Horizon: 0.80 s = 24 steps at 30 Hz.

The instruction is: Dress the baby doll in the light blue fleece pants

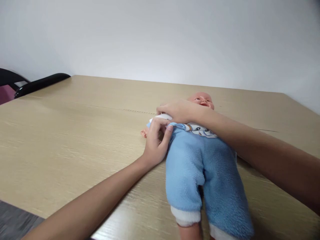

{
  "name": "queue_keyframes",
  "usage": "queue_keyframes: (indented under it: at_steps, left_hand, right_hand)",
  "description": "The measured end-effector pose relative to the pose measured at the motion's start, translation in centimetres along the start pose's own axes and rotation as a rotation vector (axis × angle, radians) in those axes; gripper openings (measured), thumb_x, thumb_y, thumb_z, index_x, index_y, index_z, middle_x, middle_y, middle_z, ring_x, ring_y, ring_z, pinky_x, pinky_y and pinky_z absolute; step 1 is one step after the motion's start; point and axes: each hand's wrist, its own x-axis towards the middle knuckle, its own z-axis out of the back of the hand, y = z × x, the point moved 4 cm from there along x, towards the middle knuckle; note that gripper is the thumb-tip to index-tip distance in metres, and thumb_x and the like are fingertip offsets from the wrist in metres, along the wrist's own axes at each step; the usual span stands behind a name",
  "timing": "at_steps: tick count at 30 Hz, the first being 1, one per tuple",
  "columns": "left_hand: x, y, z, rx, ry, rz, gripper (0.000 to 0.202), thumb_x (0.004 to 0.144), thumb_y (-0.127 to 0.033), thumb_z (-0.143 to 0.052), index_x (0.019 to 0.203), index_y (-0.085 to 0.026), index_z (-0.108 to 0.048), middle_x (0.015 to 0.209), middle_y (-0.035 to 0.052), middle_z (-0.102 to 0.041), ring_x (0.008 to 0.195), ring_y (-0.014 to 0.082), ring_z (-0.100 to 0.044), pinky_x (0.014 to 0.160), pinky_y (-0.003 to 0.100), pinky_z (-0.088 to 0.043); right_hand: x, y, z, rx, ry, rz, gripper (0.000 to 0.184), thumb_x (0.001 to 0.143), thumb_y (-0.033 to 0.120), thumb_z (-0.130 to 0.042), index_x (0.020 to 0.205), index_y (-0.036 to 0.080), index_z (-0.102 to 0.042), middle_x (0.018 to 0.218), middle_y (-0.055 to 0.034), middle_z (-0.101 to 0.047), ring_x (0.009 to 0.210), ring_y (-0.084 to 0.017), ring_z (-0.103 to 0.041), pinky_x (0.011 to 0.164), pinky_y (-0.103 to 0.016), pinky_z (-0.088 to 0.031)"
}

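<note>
A baby doll [201,99] lies on its back on the table, its head away from me and its legs toward me. It wears a fuzzy light-blue outfit [186,166] with white cuffs and a cartoon face on the chest. With thumb and fingers, my left hand [158,140] pinches the blue fabric at the doll's side, near its small hand [143,133]. My right hand [176,110] reaches across the doll's upper chest, its fingers bent over the white sleeve; the fingertips are partly hidden. My right forearm covers part of the chest and the doll's other arm.
The wood-grain table [75,140] has a thin seam running across it. A white wall [160,40] rises behind. At the left edge stands a black chair [42,85], with something pink [7,93] beside it. Grey floor [17,220] shows at lower left.
</note>
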Motion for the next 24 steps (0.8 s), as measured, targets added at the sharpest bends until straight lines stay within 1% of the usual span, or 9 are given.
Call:
queue_keyframes:
  at_steps: [2,3,5,8,11,14,19,22,24]
  left_hand:
    - [0.0,-0.3,0.1,-0.028,0.019,-0.038,0.013,0.114,-0.033,-0.058,0.108,-0.021,-0.062,0.102,0.0044,-0.062,0.093,0.0172,-0.057,0.085,0.033,-0.049]
    - [0.0,-0.5,0.1,-0.035,0.025,-0.066,0.012,0.113,-0.031,-0.059,0.107,-0.021,-0.062,0.100,0.0040,-0.062,0.091,0.0168,-0.056,0.084,0.033,-0.048]
    - [0.0,-0.8,0.1,-0.042,0.041,-0.108,0.010,0.113,-0.028,-0.059,0.106,-0.021,-0.062,0.098,0.0035,-0.061,0.090,0.0166,-0.055,0.083,0.032,-0.048]
    - [-0.2,-1.1,-0.1,-0.049,0.077,-0.156,0.006,0.112,-0.025,-0.060,0.108,-0.021,-0.062,0.098,0.0034,-0.061,0.090,0.0165,-0.056,0.083,0.033,-0.049]
    - [-0.6,-1.4,-0.1,-0.014,0.078,-0.251,0.004,0.111,-0.024,-0.061,0.113,-0.021,-0.063,0.101,0.0045,-0.065,0.095,0.0180,-0.060,0.088,0.036,-0.051]
    - [-1.0,-1.8,0.2,0.086,0.028,-0.321,0.007,0.110,-0.024,-0.062,0.117,-0.022,-0.064,0.108,0.0058,-0.067,0.105,0.0207,-0.062,0.097,0.040,-0.050]
    - [-1.4,-1.9,0.8,0.201,-0.075,-0.296,0.010,0.111,-0.026,-0.061,0.120,-0.024,-0.065,0.119,0.0081,-0.063,0.117,0.0241,-0.059,0.105,0.046,-0.046]
    - [-1.4,-1.7,0.9,0.150,-0.135,-0.301,0.014,0.113,-0.029,-0.056,0.124,-0.025,-0.064,0.128,0.0100,-0.060,0.125,0.0264,-0.058,0.111,0.050,-0.045]
    - [-1.3,-1.4,0.7,0.062,-0.121,-0.273,0.015,0.114,-0.030,-0.053,0.125,-0.025,-0.062,0.133,0.0109,-0.060,0.129,0.0272,-0.059,0.113,0.052,-0.046]
  right_hand:
    - [-1.1,-0.1,0.8,-0.040,-0.088,-0.018,0.023,0.094,0.031,-0.072,0.115,0.023,-0.071,0.106,-0.0099,-0.080,0.088,-0.030,-0.072,0.068,-0.036,-0.037]
    - [-1.7,-0.3,1.3,-0.030,-0.146,-0.046,0.024,0.093,0.030,-0.070,0.117,0.023,-0.069,0.105,-0.0098,-0.080,0.087,-0.030,-0.071,0.069,-0.036,-0.037]
    - [-3.0,-0.6,1.9,0.065,-0.250,-0.102,0.028,0.089,0.022,-0.069,0.117,0.024,-0.067,0.103,-0.0074,-0.079,0.087,-0.029,-0.071,0.072,-0.036,-0.039]
    - [-4.4,-1.2,1.9,0.270,-0.335,-0.115,0.033,0.085,0.015,-0.065,0.117,0.025,-0.066,0.102,-0.0039,-0.079,0.089,-0.027,-0.071,0.076,-0.035,-0.045]
    - [-5.1,-1.9,1.3,0.410,-0.352,-0.110,0.035,0.084,0.013,-0.064,0.116,0.025,-0.066,0.100,-0.0021,-0.079,0.090,-0.027,-0.072,0.077,-0.035,-0.048]
    - [-5.3,-2.6,0.8,0.474,-0.363,-0.096,0.041,0.080,0.008,-0.061,0.117,0.025,-0.066,0.101,-0.0016,-0.078,0.090,-0.025,-0.071,0.078,-0.034,-0.049]
    - [-5.7,-3.0,0.7,0.431,-0.374,-0.085,0.048,0.077,0.005,-0.057,0.121,0.022,-0.067,0.100,-0.0009,-0.077,0.081,-0.021,-0.067,0.074,-0.031,-0.047]
    - [-5.9,-3.0,0.4,0.386,-0.360,-0.055,0.051,0.076,0.004,-0.055,0.123,0.020,-0.068,0.099,-0.0011,-0.076,0.082,-0.020,-0.066,0.075,-0.031,-0.045]
    - [-6.0,-3.0,0.1,0.391,-0.347,-0.026,0.049,0.079,0.005,-0.056,0.123,0.020,-0.069,0.101,-0.0020,-0.077,0.086,-0.021,-0.068,0.079,-0.032,-0.046]
